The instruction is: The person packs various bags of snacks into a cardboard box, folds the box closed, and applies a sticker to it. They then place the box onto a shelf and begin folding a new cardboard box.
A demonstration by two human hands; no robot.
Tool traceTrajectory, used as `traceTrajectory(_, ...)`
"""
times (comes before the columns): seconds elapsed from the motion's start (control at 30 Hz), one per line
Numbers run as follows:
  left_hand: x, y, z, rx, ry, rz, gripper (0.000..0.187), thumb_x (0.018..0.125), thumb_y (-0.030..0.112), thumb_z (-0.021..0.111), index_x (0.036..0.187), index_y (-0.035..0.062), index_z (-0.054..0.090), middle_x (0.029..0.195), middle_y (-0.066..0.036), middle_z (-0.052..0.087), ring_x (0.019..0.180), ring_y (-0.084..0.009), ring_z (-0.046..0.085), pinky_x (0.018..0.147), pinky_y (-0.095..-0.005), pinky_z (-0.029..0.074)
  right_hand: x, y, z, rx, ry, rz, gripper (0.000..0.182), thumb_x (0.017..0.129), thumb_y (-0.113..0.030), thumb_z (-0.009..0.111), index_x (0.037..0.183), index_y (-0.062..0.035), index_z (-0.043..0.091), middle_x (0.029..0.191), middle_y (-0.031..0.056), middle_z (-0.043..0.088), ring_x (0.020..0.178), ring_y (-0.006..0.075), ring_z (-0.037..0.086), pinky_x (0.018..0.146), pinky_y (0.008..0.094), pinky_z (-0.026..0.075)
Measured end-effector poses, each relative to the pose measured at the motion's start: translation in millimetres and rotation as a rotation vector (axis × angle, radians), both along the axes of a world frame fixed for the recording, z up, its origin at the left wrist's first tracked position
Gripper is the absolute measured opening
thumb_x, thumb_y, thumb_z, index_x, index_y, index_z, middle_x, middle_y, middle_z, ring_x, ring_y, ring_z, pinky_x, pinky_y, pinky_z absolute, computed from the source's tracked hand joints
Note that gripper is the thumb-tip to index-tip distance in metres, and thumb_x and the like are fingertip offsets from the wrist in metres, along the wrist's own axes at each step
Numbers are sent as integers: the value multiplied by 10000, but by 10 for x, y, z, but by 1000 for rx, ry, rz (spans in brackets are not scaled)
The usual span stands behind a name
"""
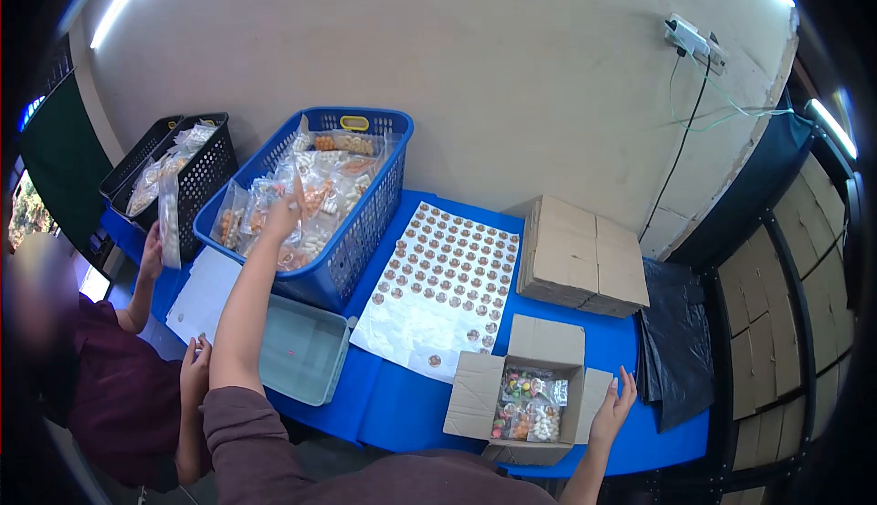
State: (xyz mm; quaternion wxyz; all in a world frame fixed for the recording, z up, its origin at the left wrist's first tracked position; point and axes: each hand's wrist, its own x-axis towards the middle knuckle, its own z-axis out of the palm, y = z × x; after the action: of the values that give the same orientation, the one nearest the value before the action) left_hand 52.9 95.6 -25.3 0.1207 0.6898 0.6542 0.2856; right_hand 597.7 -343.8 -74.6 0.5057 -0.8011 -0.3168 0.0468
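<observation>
My left hand [283, 217] reaches into the blue basket [365, 231], over clear bags of white and orange pieces [315, 199]; its fingers partly blend with the bags, so its grip is unclear. Beside the right flap of the open cardboard box [470, 395], my right hand [614, 409] is raised with its fingers apart and nothing in them. Inside the box lie clear bags of colourful and white pieces [534, 409]. A white sheet with rows of round brown stickers [411, 322] lies between basket and box.
A co-worker at the left holds a clear bag [169, 217] near black baskets [215, 167]. A grey-green tray [301, 354] sits before the blue basket. Stacked flat cardboard [585, 254] and black plastic bags [676, 341] lie at the right, beside shelves of boxes [763, 331].
</observation>
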Motion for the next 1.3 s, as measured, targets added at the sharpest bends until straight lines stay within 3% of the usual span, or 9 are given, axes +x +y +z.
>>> traceTrajectory(0.1,23,-95,200,555,-473,66,225,834,10,639,1053,-26,673,1000,-130,709,938,-224,678,863,-310,505,-25,-29,-20,11,4,28,339,1001,-256,469,1280,-81,551,1408,150,366,1317,265,374,1011,379,374)
traceTrajectory(0.37,1227,-1909,663,503,-1009,-433,157,874,-108,560,970,4,613,951,-98,680,861,-148,660,774,-273,542,-39,22,104,77,110,189,310,934,-150,557,1231,-74,602,1374,148,415,1283,300,400,1047,424,338)
traceTrajectory(0.47,1690,-2371,365,229,-1034,-665,185,851,-138,550,945,-17,654,973,-111,675,876,-167,658,793,-286,541,-419,136,303,-30,-150,387,328,898,-86,586,1224,-73,619,1338,140,454,1252,281,434,1035,387,353)
traceTrajectory(0.57,2194,-2824,-33,-432,-1197,-647,211,869,-116,525,985,-40,684,1041,-153,679,964,-221,666,862,-359,549,-670,263,222,82,223,779,481,860,-54,629,1329,-99,531,1329,125,480,1205,240,484,994,347,402)
traceTrajectory(0.73,2726,-3230,-1026,-599,-1122,-769,220,894,-21,578,1104,-32,641,1029,-142,673,917,-202,667,809,-337,556,-1131,446,-543,93,963,908,530,873,-174,687,1318,-5,453,1172,71,586,1046,145,576,940,311,452)
traceTrajectory(0.8,2777,-3250,-1490,-1325,-1864,-712,258,938,101,559,1169,-12,576,942,-113,662,850,-187,663,742,-292,554,-1219,416,-643,11,1017,786,498,876,-177,688,1295,-11,474,1140,54,601,1035,130,577,936,295,452)
traceTrajectory(0.9,2696,-3300,-1512,-1151,-1398,-624,308,981,251,501,1181,18,514,850,-72,626,771,-185,657,656,-256,541,-1206,361,-630,172,1186,659,387,883,-181,684,1203,-9,549,1074,41,624,1008,111,583,914,258,452)
traceTrajectory(0.93,2725,-3418,-1273,-583,-935,-697,328,1009,325,416,1134,39,515,931,-69,612,805,-195,652,709,-278,529,-1137,367,-652,157,1140,637,335,887,-171,678,1161,-8,578,1054,46,632,987,105,588,887,246,458)
traceTrajectory(1.3,2817,-3400,-1072,-778,-1116,-701,353,938,169,604,1234,37,463,1257,-95,528,1089,-140,558,932,-308,462,-1226,323,-557,205,250,516,378,919,-215,635,1221,-3,555,1110,82,632,1042,147,586,895,257,444)
